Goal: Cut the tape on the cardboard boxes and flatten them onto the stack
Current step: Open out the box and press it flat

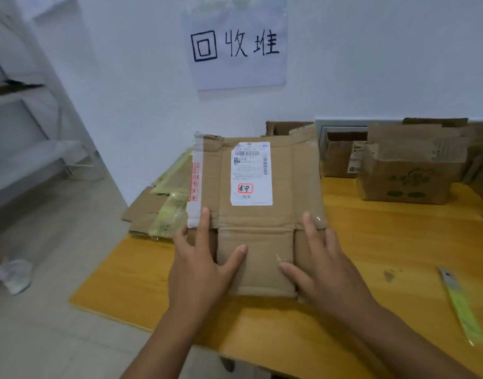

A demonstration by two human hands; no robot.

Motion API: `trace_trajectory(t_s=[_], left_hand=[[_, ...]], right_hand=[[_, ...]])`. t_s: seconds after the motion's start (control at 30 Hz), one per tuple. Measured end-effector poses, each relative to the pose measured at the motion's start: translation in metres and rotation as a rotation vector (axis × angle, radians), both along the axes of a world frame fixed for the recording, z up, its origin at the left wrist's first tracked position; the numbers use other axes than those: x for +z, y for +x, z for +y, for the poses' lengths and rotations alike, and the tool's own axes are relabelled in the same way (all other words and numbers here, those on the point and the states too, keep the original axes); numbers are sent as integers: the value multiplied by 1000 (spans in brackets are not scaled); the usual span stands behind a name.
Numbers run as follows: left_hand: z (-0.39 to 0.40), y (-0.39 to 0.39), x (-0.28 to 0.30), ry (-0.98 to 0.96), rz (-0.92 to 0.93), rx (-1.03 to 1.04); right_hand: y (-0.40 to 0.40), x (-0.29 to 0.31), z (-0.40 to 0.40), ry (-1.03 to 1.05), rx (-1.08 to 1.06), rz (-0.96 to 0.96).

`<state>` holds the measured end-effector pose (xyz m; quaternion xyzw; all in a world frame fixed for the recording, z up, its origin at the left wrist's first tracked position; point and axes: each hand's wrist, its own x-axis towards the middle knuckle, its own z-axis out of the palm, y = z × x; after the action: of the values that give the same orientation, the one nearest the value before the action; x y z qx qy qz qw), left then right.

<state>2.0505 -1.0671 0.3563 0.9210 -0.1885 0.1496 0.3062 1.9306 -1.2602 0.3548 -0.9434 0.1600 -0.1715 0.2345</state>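
Now my left hand point(202, 265) and right hand point(321, 265) press a flattened box point(262, 220) with straight, released fingers on the yellow desk point(393, 247), beside the stack point(164, 203). Unflattened boxes point(410, 170) stand behind; a knife point(460, 302) lies right.

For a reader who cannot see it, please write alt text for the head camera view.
Both hands, left hand and right hand, press a flattened cardboard box with a white shipping label onto a wooden table. Unflattened boxes stand behind right, flattened cardboard lies left, and a utility knife lies right.
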Motion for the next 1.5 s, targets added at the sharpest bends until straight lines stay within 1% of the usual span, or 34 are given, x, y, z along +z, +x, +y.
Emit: trace_trajectory(t_s=[0.1,0.2,0.27,0.47,0.57,0.63,0.67,0.73,0.77,0.8,0.87,0.9,0.97,1.03,1.1,1.17,1.23,1.33,1.5], left_hand=[[10,59,12,38,59,68],[16,116,19,128,127,87],[16,152,25,189,140,86],[0,246,55,348,-74,112],[-20,274,52,426,-130,121],[-33,281,35,476,-129,115],[-38,281,23,480,-98,108],[-40,281,0,393,70,105],[-39,281,-8,319,168,113],[-37,282,-14,274,227,123],[-35,284,-18,310,233,126],[-36,284,-18,329,233,117],[-38,284,-14,347,261,102],[-39,282,-9,391,248,93],[-41,271,-8,422,149,37],[-47,251,-17,405,62,-71],[-52,233,-29,434,113,-130],[-54,232,-36,471,198,-111],[-54,230,-33,510,215,-112]], right_hand=[[71,7,7,0,27,12],[136,10,14,82,61,81],[173,13,15,122,75,102],[270,30,9,217,17,99],[298,24,3,169,-27,134],[301,9,-2,153,-82,195],[299,-1,-4,152,-122,242],[292,-19,-6,77,-207,290],[290,-25,-6,-7,-225,258],[289,-29,-6,-101,-212,195],[292,-33,-4,-241,-99,69],[293,-34,-5,-253,-20,49],[295,-36,-11,-175,100,104],[298,-36,-17,-134,142,178],[302,-32,-19,-166,148,211],[305,-30,-17,-175,137,218],[305,-29,-16,-157,134,221],[304,-31,-17,-89,141,251],[303,-19,-25,-32,223,386]])
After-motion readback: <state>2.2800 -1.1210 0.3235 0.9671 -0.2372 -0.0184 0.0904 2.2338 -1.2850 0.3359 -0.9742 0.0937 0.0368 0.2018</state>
